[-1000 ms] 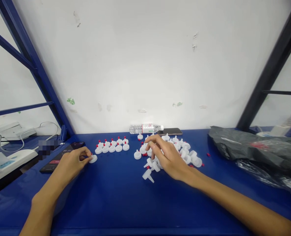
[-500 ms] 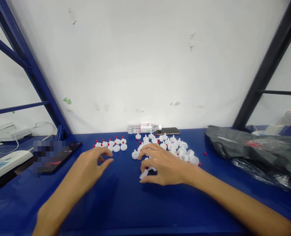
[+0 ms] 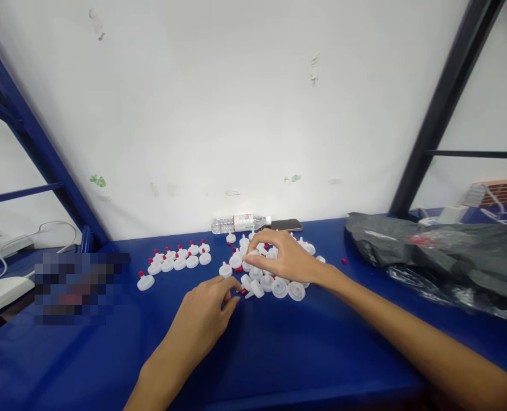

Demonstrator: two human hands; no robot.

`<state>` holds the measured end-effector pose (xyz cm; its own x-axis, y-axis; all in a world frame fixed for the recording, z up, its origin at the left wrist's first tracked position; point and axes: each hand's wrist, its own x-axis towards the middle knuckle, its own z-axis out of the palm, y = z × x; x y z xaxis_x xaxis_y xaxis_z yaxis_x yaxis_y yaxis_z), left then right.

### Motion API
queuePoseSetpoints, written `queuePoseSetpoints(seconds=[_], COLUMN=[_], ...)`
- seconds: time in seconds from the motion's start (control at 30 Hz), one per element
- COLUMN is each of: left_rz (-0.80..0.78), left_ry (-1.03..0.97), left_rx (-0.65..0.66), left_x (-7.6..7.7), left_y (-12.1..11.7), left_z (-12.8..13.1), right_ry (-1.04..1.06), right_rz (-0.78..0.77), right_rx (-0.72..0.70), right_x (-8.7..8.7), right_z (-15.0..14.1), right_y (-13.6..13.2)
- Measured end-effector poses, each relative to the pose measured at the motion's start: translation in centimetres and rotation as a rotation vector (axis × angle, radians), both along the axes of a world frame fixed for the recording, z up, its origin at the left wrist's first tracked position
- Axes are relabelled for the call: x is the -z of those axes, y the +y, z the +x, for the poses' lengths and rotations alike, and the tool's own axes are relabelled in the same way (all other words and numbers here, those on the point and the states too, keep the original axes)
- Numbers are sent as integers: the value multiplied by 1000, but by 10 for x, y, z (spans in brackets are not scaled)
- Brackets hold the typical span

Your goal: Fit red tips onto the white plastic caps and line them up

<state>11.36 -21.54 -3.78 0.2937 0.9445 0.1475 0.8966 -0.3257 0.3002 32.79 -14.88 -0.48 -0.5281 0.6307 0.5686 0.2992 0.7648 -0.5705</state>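
My right hand [image 3: 281, 254] is over a pile of white nozzle caps, its thumb and forefinger closed around a white nozzle cap [image 3: 251, 252] partly hidden by the fingers. At the near left edge of the pile is my left hand [image 3: 206, 308], thumb and forefinger apart with nothing visible between them. Just off its fingertips lies a small red tip cap [image 3: 243, 291]. Loose white caps [image 3: 279, 287] lie in the pile, some on their sides or upside down. To the left, white caps with red tips [image 3: 179, 261] stand upright in two rough rows, with one [image 3: 145, 281] nearer me.
Behind the pile a clear water bottle [image 3: 240, 223] lies on its side beside a dark phone [image 3: 286, 225]. A grey plastic bag [image 3: 428, 251] covers the right side of the blue table [image 3: 279, 354]. A white power strip [image 3: 5, 297] is at far left.
My left hand has moved right, from near the red-tipped rows to the pile. My right hand has shifted back over the pile. The view has turned slightly, uncovering more of both groups.
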Motion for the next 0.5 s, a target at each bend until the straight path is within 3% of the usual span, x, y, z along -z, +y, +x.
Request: queuePoseSetpoints(seconds=[0.5], left_rz=[9], left_ry=[136], left_rx=[49], left_x=[7], left_y=[3], left_z=[2], right_ry=[39], right_rz=[42], right_rx=[-34], right_x=[6], right_z=[-11], right_y=[-7])
